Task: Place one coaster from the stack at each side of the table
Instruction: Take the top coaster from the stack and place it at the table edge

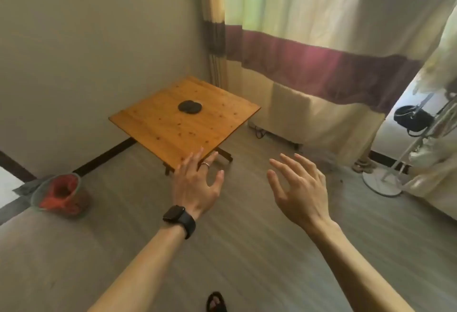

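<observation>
A small square wooden table stands in the corner of the room. Near its middle lies a stack of dark round coasters, slightly fanned so two edges show. My left hand is stretched out with fingers apart, its fingertips over the table's near corner; a dark watch is on the wrist and a ring on one finger. My right hand hangs open over the floor, to the right of the table. Neither hand holds anything, and both are well short of the coasters.
A grey bin with a red liner sits on the floor at the left by the wall. Striped curtains hang behind the table. A white stand with a black bag is at the right. A sandalled foot shows at the bottom edge.
</observation>
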Motion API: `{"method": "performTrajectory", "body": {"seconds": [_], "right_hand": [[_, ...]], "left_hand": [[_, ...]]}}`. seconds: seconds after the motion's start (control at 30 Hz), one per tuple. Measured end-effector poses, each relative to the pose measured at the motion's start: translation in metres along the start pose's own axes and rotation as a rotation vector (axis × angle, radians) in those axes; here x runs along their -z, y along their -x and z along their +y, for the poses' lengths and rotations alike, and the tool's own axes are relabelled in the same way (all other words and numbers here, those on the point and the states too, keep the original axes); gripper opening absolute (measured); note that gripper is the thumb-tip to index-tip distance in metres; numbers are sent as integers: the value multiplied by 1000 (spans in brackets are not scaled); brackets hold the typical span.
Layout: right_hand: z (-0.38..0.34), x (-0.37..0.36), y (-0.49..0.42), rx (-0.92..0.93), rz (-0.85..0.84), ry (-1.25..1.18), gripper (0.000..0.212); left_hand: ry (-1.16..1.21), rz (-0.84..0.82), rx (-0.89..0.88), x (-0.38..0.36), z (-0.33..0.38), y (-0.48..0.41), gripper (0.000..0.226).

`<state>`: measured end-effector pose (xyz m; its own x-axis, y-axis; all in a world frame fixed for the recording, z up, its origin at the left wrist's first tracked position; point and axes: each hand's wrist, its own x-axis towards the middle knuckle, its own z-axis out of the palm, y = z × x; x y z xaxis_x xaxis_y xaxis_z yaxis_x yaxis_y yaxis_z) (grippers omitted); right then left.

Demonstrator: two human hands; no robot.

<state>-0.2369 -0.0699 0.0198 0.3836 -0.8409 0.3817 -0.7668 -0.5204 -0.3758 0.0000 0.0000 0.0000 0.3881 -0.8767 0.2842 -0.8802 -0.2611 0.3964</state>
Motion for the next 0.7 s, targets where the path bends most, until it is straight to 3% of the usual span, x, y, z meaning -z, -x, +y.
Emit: {"method": "performTrajectory", "body": {"seconds": [0.27, 0.7], "right_hand": [[22, -69, -73, -67, -142, 54, 51], [48, -169, -222, -160, -300, 61, 47]], "left_hand": [[-20, -58, 58, -59, -40, -81, 55], [-9, -326, 211, -143, -112, -223, 54]]}}
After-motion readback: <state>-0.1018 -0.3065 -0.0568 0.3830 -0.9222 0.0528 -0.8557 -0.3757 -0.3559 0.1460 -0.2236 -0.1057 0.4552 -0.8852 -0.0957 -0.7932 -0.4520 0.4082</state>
